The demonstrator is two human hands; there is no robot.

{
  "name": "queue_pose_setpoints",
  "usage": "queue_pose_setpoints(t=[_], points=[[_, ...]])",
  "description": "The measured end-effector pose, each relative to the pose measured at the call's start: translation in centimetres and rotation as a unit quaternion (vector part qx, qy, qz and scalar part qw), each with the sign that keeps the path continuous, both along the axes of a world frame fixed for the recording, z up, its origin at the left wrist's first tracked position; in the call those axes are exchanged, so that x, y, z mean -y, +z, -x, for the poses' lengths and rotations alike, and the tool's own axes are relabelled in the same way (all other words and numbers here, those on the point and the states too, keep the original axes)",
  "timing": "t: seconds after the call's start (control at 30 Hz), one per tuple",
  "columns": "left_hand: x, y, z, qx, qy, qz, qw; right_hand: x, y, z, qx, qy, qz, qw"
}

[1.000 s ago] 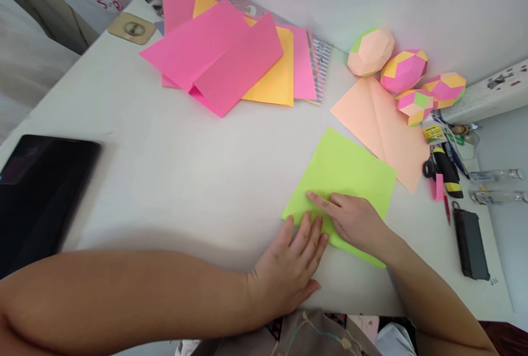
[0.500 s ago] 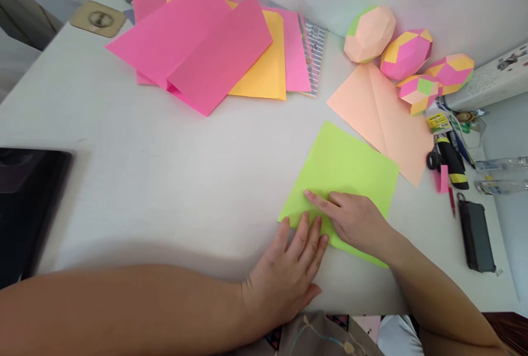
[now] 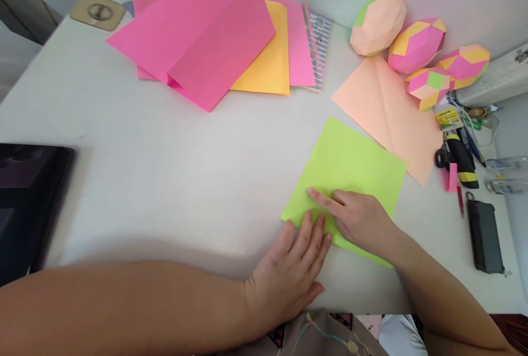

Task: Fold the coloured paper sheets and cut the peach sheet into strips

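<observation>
A square sheet of lime-green paper (image 3: 350, 158) lies flat on the white table. My left hand (image 3: 291, 270) rests at its near-left edge, fingers spread and fingertips on the paper, holding nothing. Over the lower part of the sheet is my right hand (image 3: 358, 221), its index finger stretched out and touching the paper near the left side, the other fingers bent under and partly hidden. Just beyond the green sheet, a creased peach paper (image 3: 391, 116) reaches toward several faceted paper models, the nearest wall one a peach-and-green model (image 3: 379, 23).
Folded pink paper (image 3: 223, 48) lies over an orange envelope (image 3: 278, 53) at the back. A black device (image 3: 33, 196) sits at the left edge. On the right are scissors (image 3: 441, 158), a black-and-yellow cutter (image 3: 462, 160) and a dark phone-like case (image 3: 487, 235).
The view has shifted slightly, so everything on the table sits a little differently in the picture. Both hands keep nearly the same place on the green paper.
</observation>
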State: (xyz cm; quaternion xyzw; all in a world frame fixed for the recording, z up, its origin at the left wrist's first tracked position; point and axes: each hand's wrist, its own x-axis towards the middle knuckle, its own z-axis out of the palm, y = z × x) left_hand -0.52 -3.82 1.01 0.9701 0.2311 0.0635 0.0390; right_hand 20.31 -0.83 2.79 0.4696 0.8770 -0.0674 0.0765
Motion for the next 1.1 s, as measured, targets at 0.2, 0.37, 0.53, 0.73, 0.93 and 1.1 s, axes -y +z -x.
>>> queue_pose_setpoints(t=[0.2, 0.37, 0.53, 0.73, 0.93, 1.1], points=[[-0.02, 0.14, 0.0, -0.005, 0.0, 0.006, 1.0, -0.03, -0.01, -0.04, -0.005, -0.002, 0.005, 1.0], [-0.13, 0.24, 0.02, -0.004, 0.0, 0.012, 1.0, -0.1, 0.06, 0.1, -0.008, 0.0, -0.004, 1.0], [-0.25, 0.45, 0.01, -0.007, 0.005, 0.004, 1.0, 0.01, -0.01, 0.13, -0.009, -0.002, -0.002, 1.0], [-0.13, 0.45, -0.08, -0.02, 0.012, -0.029, 0.999, 0.16, -0.22, 0.03, -0.015, -0.002, -0.001, 1.0], [0.08, 0.77, -0.21, -0.051, 0.018, -0.048, 0.997, 0.05, -0.13, 0.09, -0.028, -0.001, -0.014, 1.0], [0.34, 0.98, -0.19, -0.055, 0.049, -0.062, 0.995, 0.0, -0.1, 0.14, -0.026, 0.001, -0.027, 0.999]])
